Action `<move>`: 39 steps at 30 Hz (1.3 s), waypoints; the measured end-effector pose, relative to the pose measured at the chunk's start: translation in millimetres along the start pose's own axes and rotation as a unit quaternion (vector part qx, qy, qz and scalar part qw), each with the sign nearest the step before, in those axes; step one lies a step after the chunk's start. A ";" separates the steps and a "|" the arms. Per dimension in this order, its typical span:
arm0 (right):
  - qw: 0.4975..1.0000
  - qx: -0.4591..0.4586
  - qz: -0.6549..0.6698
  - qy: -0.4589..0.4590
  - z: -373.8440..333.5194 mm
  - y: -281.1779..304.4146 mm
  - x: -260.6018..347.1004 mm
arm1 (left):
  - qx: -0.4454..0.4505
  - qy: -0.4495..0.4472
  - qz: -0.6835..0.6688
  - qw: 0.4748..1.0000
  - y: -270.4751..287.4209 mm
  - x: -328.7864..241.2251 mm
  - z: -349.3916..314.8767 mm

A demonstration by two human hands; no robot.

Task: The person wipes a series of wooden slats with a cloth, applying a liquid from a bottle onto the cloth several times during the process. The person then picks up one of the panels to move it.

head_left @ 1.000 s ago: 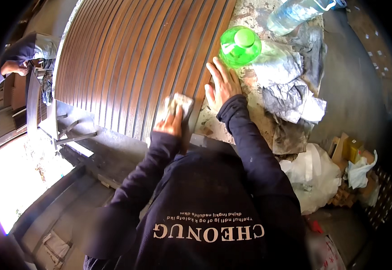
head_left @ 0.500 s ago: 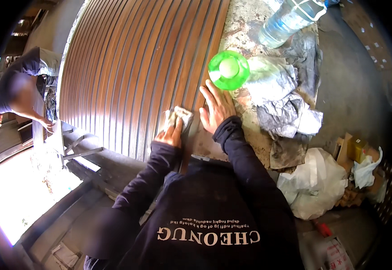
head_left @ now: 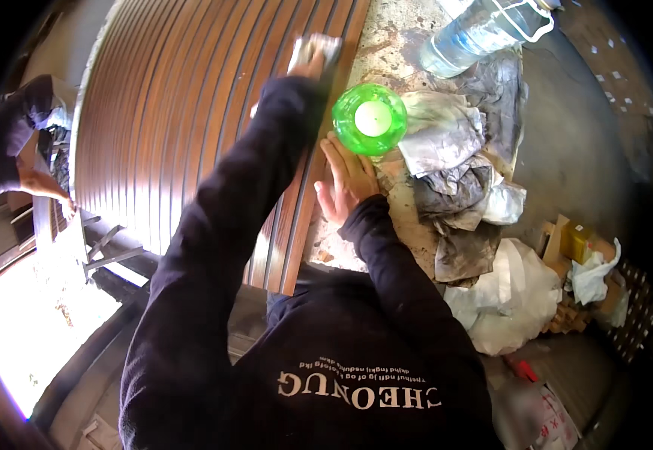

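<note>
A folded whitish cloth (head_left: 325,46) is pressed under the fingers of my left hand (head_left: 308,67), far up on a brown grooved panel (head_left: 214,97). My left arm stretches over the panel's near part and hides some of its grooves. Beside the panel's right edge, my right hand (head_left: 347,181) lies with fingers spread and holds nothing. Its fingertips reach the near side of a green bottle (head_left: 345,133) with a pale top, seen from above. Whether they touch the bottle, I cannot tell.
Crumpled grey rags (head_left: 446,142) lie on the stained tabletop (head_left: 382,45), right of the green bottle. Behind them stands a large clear jug (head_left: 457,46). White plastic bags (head_left: 510,300) and cardboard (head_left: 562,240) sit lower right. Another person (head_left: 11,142) works at the far left.
My left hand has slid the cloth away from me along the panel, and that arm is now stretched out. My right hand keeps its place by the green bottle.
</note>
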State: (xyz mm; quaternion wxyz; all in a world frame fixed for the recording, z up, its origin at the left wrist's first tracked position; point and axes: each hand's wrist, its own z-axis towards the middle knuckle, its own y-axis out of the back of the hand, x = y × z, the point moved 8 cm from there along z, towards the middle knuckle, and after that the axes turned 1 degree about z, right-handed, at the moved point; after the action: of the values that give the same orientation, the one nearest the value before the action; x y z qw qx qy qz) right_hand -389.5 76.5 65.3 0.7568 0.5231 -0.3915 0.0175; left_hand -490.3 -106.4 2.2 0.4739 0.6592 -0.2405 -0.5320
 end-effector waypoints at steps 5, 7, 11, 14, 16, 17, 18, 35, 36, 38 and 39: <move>1.000 -0.020 0.007 -0.021 -9.4 -3.1 -20.9 | 0.055 -0.019 0.118 0.991 33.1 -21.6 -263.0; 0.999 -0.021 0.004 -0.028 -9.8 -3.9 -20.0 | 0.007 -0.012 0.141 0.990 46.6 -32.1 -329.7; 1.000 -0.016 -0.014 -0.015 -9.5 -14.2 -17.2 | 0.031 -0.004 0.125 0.992 35.1 -45.5 -313.3; 0.999 -0.032 0.008 0.005 -8.4 -12.2 -11.9 | -0.001 -0.001 0.133 0.991 22.9 -46.4 -211.5; 0.998 -0.053 0.015 0.002 -8.8 -8.0 -12.8 | -0.022 -0.004 0.109 0.994 25.1 -51.2 -187.3; 0.999 -0.052 0.012 0.006 -10.8 -6.0 -12.0 | 0.005 0.015 0.106 0.994 22.6 -51.1 -188.0; 0.996 -0.075 0.040 0.014 -12.3 -1.0 -9.1 | 0.031 0.034 0.109 0.993 23.5 -49.5 -188.1; 0.991 -0.103 0.079 0.006 -9.1 -8.6 -16.3 | 0.021 0.052 0.059 0.997 15.5 -41.8 -153.0; 0.992 -0.113 0.057 -0.001 -10.6 -7.3 -21.2 | 0.036 0.051 0.082 0.995 11.4 -45.7 -175.3; 0.991 -0.128 0.018 0.034 -12.3 -2.1 -19.8 | 0.041 0.048 0.113 0.992 13.9 -50.8 -241.8; 0.989 -0.139 -0.006 0.053 -11.3 -3.6 -15.2 | -0.043 -0.007 0.121 0.992 27.4 -58.0 -288.2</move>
State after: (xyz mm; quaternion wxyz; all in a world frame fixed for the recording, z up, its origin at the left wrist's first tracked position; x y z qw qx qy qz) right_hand -391.9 89.8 51.6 0.8418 0.4135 -0.3468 -0.0139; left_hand -235.9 35.6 49.5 0.5608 0.6010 -0.2987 -0.4849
